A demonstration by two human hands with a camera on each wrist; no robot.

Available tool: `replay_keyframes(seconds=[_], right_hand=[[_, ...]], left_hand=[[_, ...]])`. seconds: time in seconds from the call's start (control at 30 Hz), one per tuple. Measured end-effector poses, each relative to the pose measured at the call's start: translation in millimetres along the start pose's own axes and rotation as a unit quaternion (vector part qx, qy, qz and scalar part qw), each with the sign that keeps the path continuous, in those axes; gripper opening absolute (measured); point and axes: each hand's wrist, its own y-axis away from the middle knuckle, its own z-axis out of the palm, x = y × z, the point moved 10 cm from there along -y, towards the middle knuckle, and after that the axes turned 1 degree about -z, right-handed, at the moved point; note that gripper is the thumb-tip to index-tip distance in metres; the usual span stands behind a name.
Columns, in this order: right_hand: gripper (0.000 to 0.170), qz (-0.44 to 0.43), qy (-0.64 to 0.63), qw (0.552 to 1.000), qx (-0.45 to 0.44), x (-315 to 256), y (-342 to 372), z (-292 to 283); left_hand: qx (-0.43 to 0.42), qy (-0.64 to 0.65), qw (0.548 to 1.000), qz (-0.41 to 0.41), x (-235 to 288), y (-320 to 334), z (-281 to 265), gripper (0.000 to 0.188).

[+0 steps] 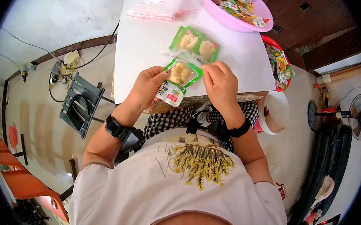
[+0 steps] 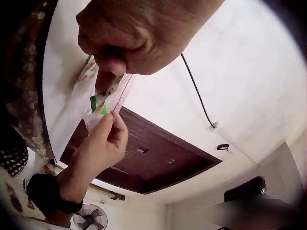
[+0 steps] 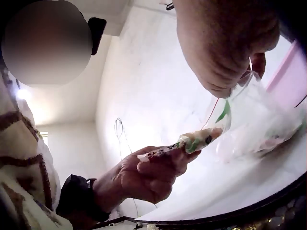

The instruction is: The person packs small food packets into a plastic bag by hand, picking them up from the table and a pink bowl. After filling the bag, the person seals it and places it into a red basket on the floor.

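Note:
Near the table's front edge, my left hand (image 1: 146, 89) grips a green-edged snack packet (image 1: 179, 73) by its left side. Pale, lumpy food shows through its clear window, and its white printed end points toward me. My right hand (image 1: 221, 84) pinches the edge of a clear zip bag (image 3: 264, 122) with thumb and fingertips. In the right wrist view the held packet's far end is right at the bag's mouth. Two similar green packets (image 1: 188, 41) lie just beyond on the white table, overlapped by the clear plastic in the head view.
More clear zip bags (image 1: 156, 7) with red seal lines lie at the table's back. A pink basin (image 1: 268, 16) full of small packets stands at the back right, with a red basin (image 1: 288, 85) of packets below it. A white bucket (image 1: 283, 105) stands right of my knees.

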Motion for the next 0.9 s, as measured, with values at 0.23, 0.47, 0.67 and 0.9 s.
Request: replay_keyframes(seconds=[0.23,0.47,0.67,0.9], right_hand=[[0.010,0.136,-0.165,0.976,-0.028,32.8,5.8,7.7],[0.006,0.191,-0.267,0.941,-0.083,42.1,15.5,26.1],[0.006,0.183,-0.277,0.936,-0.115,39.3,20.5,29.7],[0.010,0.237,-0.283,0.920,-0.134,44.6,26.3,38.6]], left_hand=[[-0.139,-0.088,0.986,-0.030,14.0,50.2,-11.5,0.014],[-0.164,-0.027,0.986,-0.018,10.4,54.7,-18.5,0.016],[-0.159,-0.009,0.987,-0.020,9.3,54.9,-12.4,0.018],[-0.138,-0.041,0.989,-0.016,5.6,51.3,-10.3,0.016]])
